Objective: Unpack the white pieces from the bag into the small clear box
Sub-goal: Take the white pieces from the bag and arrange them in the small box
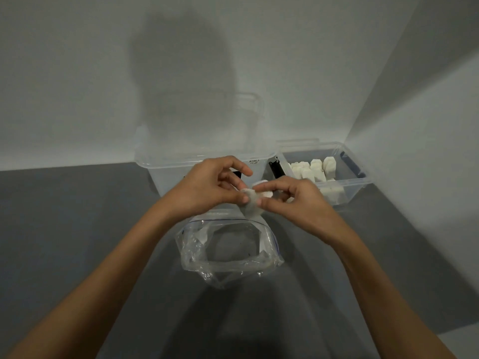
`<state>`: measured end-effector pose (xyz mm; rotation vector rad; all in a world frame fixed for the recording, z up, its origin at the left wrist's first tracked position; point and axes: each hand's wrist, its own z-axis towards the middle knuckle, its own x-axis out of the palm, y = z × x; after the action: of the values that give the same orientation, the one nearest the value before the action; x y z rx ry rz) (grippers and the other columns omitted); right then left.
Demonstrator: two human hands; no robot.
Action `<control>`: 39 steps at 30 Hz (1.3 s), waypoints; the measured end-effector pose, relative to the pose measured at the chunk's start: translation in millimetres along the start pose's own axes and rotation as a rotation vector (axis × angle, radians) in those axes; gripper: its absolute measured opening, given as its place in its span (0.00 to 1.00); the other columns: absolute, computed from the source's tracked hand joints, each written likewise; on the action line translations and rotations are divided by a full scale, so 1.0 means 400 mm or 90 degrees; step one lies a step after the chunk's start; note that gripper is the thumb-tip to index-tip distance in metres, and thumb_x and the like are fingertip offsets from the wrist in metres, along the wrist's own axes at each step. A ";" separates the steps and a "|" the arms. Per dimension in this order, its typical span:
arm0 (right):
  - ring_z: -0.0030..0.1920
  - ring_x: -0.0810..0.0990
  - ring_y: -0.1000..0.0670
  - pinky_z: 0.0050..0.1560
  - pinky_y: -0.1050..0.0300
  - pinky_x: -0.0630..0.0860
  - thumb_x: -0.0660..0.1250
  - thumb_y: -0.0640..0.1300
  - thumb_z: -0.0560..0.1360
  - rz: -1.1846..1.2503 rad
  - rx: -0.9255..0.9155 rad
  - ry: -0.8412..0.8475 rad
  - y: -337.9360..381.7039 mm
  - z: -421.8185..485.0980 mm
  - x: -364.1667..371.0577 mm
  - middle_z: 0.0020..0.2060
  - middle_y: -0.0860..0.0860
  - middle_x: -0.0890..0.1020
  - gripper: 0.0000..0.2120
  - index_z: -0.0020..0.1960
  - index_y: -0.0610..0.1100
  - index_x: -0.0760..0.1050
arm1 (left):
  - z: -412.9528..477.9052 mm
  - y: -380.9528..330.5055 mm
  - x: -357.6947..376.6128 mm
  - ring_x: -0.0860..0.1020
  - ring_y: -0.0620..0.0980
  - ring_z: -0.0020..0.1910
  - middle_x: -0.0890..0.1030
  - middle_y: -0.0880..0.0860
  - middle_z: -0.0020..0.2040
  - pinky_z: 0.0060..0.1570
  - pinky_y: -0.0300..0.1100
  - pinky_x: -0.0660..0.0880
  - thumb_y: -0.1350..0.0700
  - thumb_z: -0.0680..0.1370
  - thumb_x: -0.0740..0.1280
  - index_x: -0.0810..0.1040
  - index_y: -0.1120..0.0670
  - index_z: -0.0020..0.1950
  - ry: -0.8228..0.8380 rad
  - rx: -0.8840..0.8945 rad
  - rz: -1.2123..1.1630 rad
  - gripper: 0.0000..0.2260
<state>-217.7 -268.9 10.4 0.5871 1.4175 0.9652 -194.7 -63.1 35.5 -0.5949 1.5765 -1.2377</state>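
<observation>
Head view: left hand point(212, 186) and right hand point(298, 200) met at frame centre, both pinching one white piece point(252, 209) between thumb and fingertips. Fingers were narrow and curled onto it. Left index finger stuck out above the piece. The piece was held in the air between the two hands, just above the far edge of the bag point(197, 244). Its shape was unclear, partly hidden by fingers.

The bag was a clear zip type. It lay on the grey surface point(77, 229) directly below the hands, mouth gaping, near end crumpled. There was a whitish patch on its inner left side; couldn't tell if that was a piece or glare.

Small clear box point(352, 189) sat right of centre, just behind and right of the right hand, tucked into the wall corner. White pieces in the box point(315, 168) stood upright in rows, mostly at its left and middle. It had a black clip point(276, 169) at its left end and a blue handle point(355, 164) at its right end.

Large clear box point(166, 172) stood behind the left hand against the back wall point(64, 86), just beside the small one; contact not resolvable.

Room: a wide stretch of grey surface lay left of the bag and between the forearms. The right side was tight, with the side wall point(427, 125) close to the small box.
</observation>
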 end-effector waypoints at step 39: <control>0.48 0.81 0.48 0.48 0.58 0.75 0.65 0.37 0.73 -0.354 0.002 0.110 -0.334 0.381 -0.421 0.46 0.47 0.84 0.10 0.49 0.43 0.83 | 0.618 -0.045 0.315 0.76 0.49 0.51 0.81 0.46 0.49 0.55 0.51 0.62 0.50 0.77 0.64 0.77 0.48 0.50 -0.099 -0.128 0.573 0.04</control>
<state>-23.8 -447.3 8.2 0.0929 1.6183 0.5750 -21.6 -278.7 8.3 -0.0532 1.5647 -0.3528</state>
